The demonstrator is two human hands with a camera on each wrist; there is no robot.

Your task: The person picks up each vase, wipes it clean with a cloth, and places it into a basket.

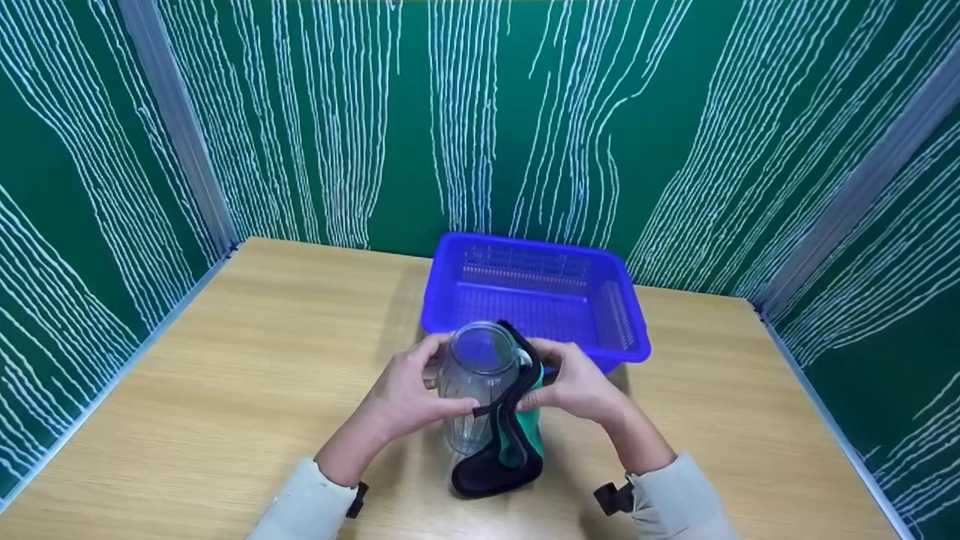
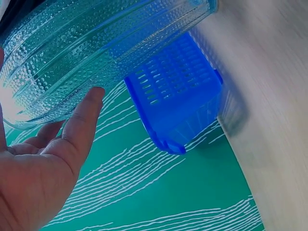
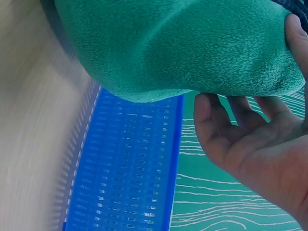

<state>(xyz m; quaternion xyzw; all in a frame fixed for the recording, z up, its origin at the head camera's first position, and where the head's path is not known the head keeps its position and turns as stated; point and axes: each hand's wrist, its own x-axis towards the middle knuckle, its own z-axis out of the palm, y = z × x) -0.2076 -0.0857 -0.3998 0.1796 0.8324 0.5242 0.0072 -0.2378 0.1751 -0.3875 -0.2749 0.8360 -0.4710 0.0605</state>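
Note:
A clear glass jar (image 1: 456, 386) with an open round mouth stands between the hands, in front of the basket. My left hand (image 1: 405, 394) grips its left side, and the thumb tip reaches a black strip at the front. The left wrist view shows the bumpy, ribbed glass (image 2: 96, 57) above the fingers. Against the jar's right side is a green fleece piece with black edging (image 1: 531, 424), its rounded black end hanging low in front. My right hand (image 1: 581, 382) holds this piece between thumb and fingers. In the right wrist view the fleece (image 3: 183, 48) hides most of the jar.
Right behind the jar sits a blue plastic basket (image 1: 536, 244) with slotted walls. Both rest on a light wooden table (image 1: 300, 322). Green panels with white wavy lines (image 1: 420, 135) enclose the table at the back and both sides.

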